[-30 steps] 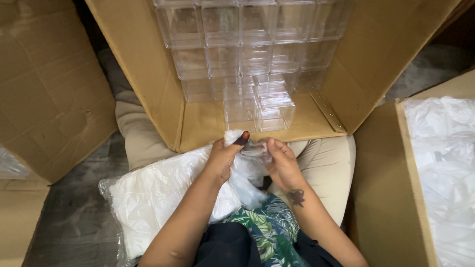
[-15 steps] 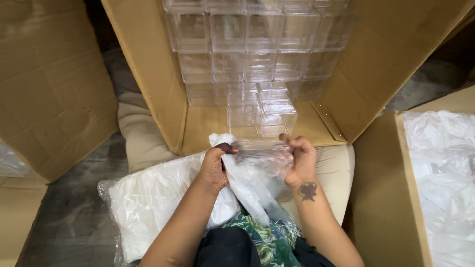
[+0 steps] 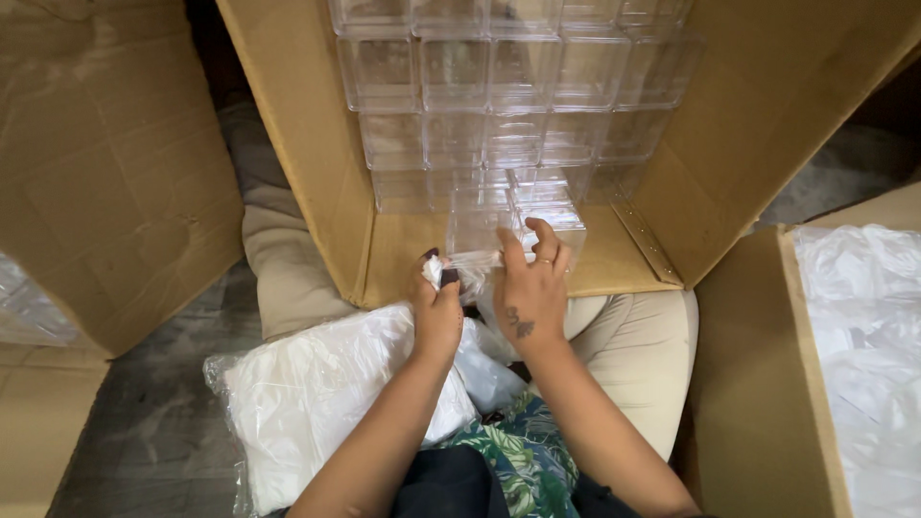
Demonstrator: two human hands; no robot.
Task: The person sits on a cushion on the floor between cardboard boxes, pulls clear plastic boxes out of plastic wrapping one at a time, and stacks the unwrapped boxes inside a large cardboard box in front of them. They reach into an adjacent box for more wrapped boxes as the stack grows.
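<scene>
My left hand (image 3: 437,312) is closed on a scrap of white material and the edge of a thin clear plastic bag (image 3: 472,278) at the front flap of an open cardboard box (image 3: 317,163). My right hand (image 3: 530,288), with a ring and a small tattoo, grips the other side of the same clear bag beside a small clear plastic box (image 3: 478,230). Stacked clear plastic boxes (image 3: 499,96) fill the carton just beyond both hands. A large bag of white items (image 3: 317,393) lies on my lap under my left forearm.
A second cardboard carton (image 3: 758,384) lined with white plastic (image 3: 863,345) stands at the right. More brown cartons (image 3: 106,182) close off the left side. Grey floor (image 3: 144,422) shows at lower left. My legs in beige trousers (image 3: 633,355) sit under the box flap.
My hands were together, spread apart stretching the clear bag, and have come back together higher up at the box flap. The view has shifted slightly closer.
</scene>
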